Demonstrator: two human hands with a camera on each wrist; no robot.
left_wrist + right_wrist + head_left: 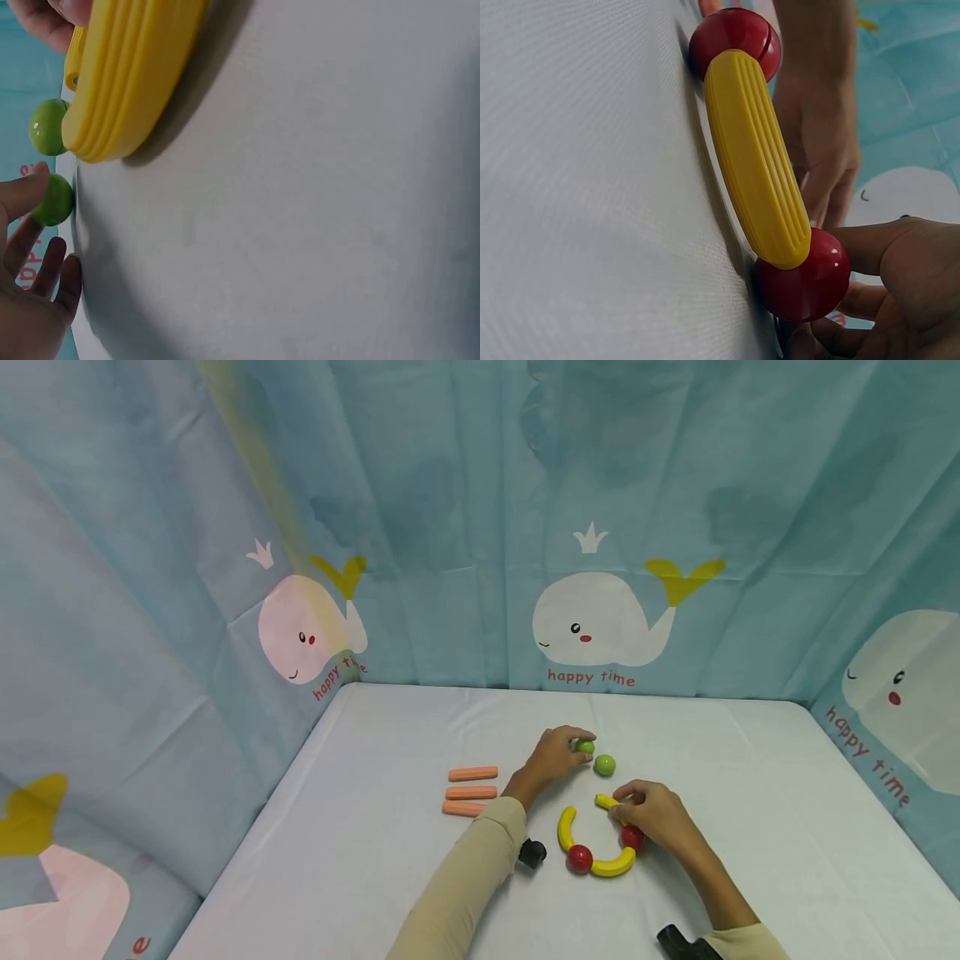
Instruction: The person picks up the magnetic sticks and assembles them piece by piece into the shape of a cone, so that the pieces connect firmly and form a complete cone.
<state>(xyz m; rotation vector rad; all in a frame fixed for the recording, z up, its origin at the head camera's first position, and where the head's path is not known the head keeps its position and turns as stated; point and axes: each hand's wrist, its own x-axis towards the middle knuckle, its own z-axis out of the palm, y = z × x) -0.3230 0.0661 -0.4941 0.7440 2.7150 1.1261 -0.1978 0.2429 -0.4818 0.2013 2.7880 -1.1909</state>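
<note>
My left hand (557, 754) pinches a green ball (585, 747) between thumb and fingertip at the far side. Just nearer lies a second green ball (604, 765), apart from it. In the left wrist view the held green ball (54, 201) shows between thumb and fingers. My right hand (654, 812) grips a curved yellow rod (606, 801), partly hidden by its fingers. That rod leads to a red ball (632, 837). A second curved yellow rod (615, 865) joins this ball to another red ball (579, 859), from which a third yellow rod (566, 828) curves away.
Several straight orange rods (472, 773) lie in a stack of rows left of the left forearm. Black devices sit at the wrists, one by the left sleeve (480, 868). A white cloth (360, 860) covers the table; a blue whale-print curtain (450, 527) stands behind it.
</note>
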